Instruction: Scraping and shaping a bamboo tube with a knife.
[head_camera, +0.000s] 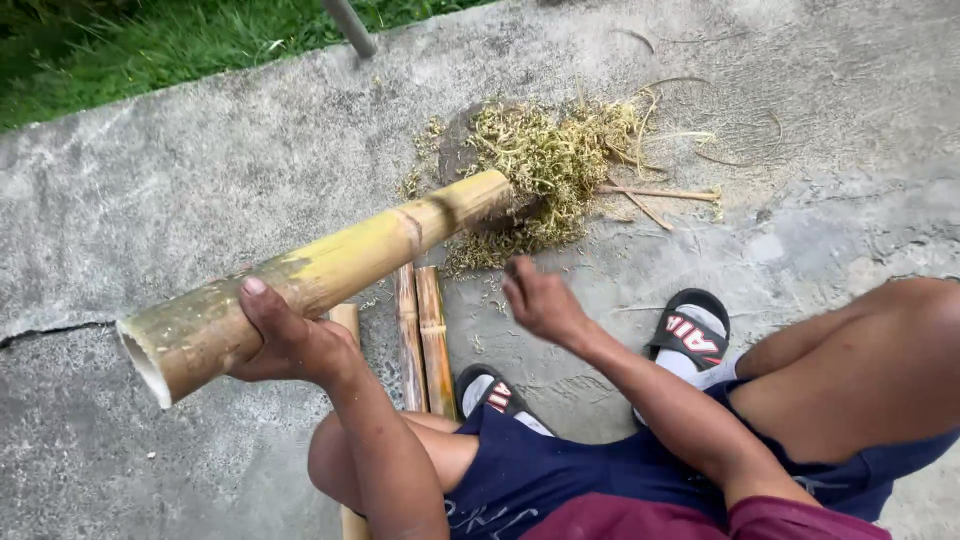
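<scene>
Item: thick bamboo pole (320, 280), yellow-green, hollow at the cut end nearest me, one node ring showing partway along.
Position of pole: I see it slanting from lower left up to the right, near end raised off the ground, far end resting down in the pile of shavings (545, 170) on the concrete slab (200, 180).
Left hand (290, 340): I read it as wrapped round the underside of the pole near the hollow end, thumb up over the side, carrying that end's weight.
Right hand (540, 300): blurred, raised just below the pole and clear of it; fingers curled, but I cannot tell whether they are clenched or slack, and I make out no tool in them.
Split strips (422, 330): two narrow bamboo lengths lying side by side on the slab under the pole, running toward my knees; a third piece (345, 320) shows partly behind my left wrist.
Loose slivers (660, 195): thin sticks and curls strewn just right of the shavings.
Other: black-and-white sandals (690, 335) on the slab, grass (120, 50) beyond its edge, a grey rod (350, 25) at the top of view.
Step in hand: I judge this as working the pole, steadied at an angle with its far end braced on the ground.
Next move calls for: in my judgement, a firm left-hand hold so the pole does not roll, and the right hand brought back onto the pole's upper side.
</scene>
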